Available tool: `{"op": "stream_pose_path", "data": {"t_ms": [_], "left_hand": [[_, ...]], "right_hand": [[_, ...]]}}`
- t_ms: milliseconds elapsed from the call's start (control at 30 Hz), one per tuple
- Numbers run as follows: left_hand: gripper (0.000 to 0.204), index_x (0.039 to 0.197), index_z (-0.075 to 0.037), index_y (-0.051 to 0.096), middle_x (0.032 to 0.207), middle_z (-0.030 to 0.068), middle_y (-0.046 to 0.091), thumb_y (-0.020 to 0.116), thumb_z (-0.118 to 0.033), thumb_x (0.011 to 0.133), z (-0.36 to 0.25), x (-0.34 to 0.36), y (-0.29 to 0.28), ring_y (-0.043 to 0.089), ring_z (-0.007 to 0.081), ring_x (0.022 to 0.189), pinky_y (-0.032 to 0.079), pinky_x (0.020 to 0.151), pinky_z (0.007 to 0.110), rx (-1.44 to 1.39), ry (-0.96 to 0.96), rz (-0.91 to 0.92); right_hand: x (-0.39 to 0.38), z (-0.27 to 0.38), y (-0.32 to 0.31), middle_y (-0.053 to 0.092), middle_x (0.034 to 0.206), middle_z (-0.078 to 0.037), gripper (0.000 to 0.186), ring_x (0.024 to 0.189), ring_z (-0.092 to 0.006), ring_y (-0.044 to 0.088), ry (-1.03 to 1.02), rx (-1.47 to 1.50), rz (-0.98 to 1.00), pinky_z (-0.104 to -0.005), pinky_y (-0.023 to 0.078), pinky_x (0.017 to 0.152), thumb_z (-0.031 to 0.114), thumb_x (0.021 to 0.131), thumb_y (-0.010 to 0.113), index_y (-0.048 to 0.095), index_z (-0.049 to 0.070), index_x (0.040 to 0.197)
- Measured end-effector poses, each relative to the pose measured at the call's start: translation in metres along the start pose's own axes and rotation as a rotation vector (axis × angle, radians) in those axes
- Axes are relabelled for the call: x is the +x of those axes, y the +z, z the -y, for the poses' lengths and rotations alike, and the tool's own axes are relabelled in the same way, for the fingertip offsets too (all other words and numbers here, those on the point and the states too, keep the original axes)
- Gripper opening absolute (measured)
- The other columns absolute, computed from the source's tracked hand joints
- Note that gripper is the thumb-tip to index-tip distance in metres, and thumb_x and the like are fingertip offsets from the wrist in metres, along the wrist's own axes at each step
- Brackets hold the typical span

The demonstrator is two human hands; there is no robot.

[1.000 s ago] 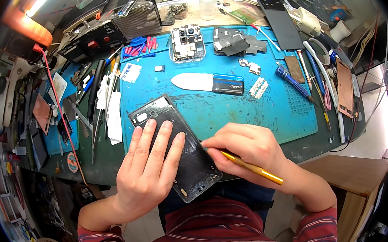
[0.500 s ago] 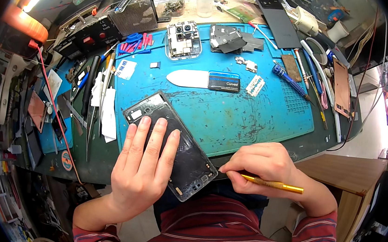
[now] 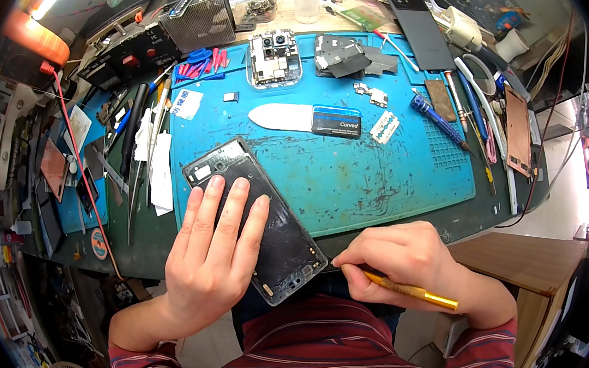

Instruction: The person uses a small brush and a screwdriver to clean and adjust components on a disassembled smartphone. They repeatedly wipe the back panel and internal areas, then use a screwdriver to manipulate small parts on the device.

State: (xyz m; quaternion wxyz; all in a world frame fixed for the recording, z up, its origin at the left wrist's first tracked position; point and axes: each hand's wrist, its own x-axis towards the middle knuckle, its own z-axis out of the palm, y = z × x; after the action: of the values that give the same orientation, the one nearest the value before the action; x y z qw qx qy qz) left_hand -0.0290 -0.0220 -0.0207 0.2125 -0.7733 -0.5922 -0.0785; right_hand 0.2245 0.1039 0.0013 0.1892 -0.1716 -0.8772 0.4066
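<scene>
A dark phone housing (image 3: 284, 234) lies aslant at the near edge of the blue mat, its lower corner toward me. Flat across its upper part rests my left hand (image 3: 205, 264), fingers stretched out and slightly apart; the thumb is hidden. My right hand (image 3: 401, 258) pinches a gold pen-shaped tool (image 3: 420, 292) just right of the housing's lower right corner. The tool's tip is too small to make out, so I cannot tell whether it touches the housing. Beyond them lies a pry spatula (image 3: 280, 116) with a white blade and a blue-black handle.
On the blue mat (image 3: 351, 182) are a clear tray (image 3: 276, 83) with camera modules and a board, dark sheet parts (image 3: 345, 58), a perforated metal blade (image 3: 383, 127) and a blue screwdriver (image 3: 437, 120). Tweezers and tools line the left; a wooden cabinet (image 3: 521, 259) stands right.
The gold tool's rear end has tipped lower, and my right hand has turned slightly with it. My left hand stays flat on the housing. The whole view has shifted a little.
</scene>
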Motion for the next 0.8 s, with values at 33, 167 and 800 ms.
{"op": "stream_pose_path", "data": {"t_ms": [33, 167, 800], "left_hand": [[0.029, 0.125, -0.006, 0.08, 0.134, 0.0192, 0.075, 0.067, -0.007, 0.099, 0.0, 0.0, 0.0, 0.071, 0.0415, 0.129, 0.059, 0.11, 0.054, 0.0, -0.001, -0.002], [0.029, 0.124, -0.006, 0.081, 0.134, 0.0192, 0.075, 0.067, -0.008, 0.098, 0.001, 0.0, 0.0, 0.071, 0.0415, 0.129, 0.059, 0.11, 0.054, -0.003, 0.0, -0.004], [0.029, 0.124, -0.006, 0.08, 0.134, 0.0206, 0.075, 0.068, -0.008, 0.098, 0.001, -0.001, 0.001, 0.07, 0.0426, 0.129, 0.058, 0.111, 0.055, -0.022, -0.008, 0.0]], "right_hand": [[0.002, 0.001, -0.002, 0.073, 0.081, -0.008, 0.009, 0.069, -0.0253, 0.074, 0.012, 0.007, 0.013, -0.034, 0.059, 0.062, 0.004, 0.085, 0.079, 0.073, 0.004, 0.092], [0.009, -0.001, -0.007, 0.075, 0.08, -0.01, 0.006, 0.069, -0.0259, 0.075, 0.136, 0.154, 0.053, -0.0352, 0.06, 0.063, 0.006, 0.087, 0.078, 0.074, 0.003, 0.089], [0.006, -0.015, -0.004, 0.077, 0.081, -0.009, 0.005, 0.069, -0.0239, 0.076, 0.09, 0.204, 0.071, -0.0329, 0.06, 0.063, 0.004, 0.086, 0.077, 0.077, 0.003, 0.091]]}}
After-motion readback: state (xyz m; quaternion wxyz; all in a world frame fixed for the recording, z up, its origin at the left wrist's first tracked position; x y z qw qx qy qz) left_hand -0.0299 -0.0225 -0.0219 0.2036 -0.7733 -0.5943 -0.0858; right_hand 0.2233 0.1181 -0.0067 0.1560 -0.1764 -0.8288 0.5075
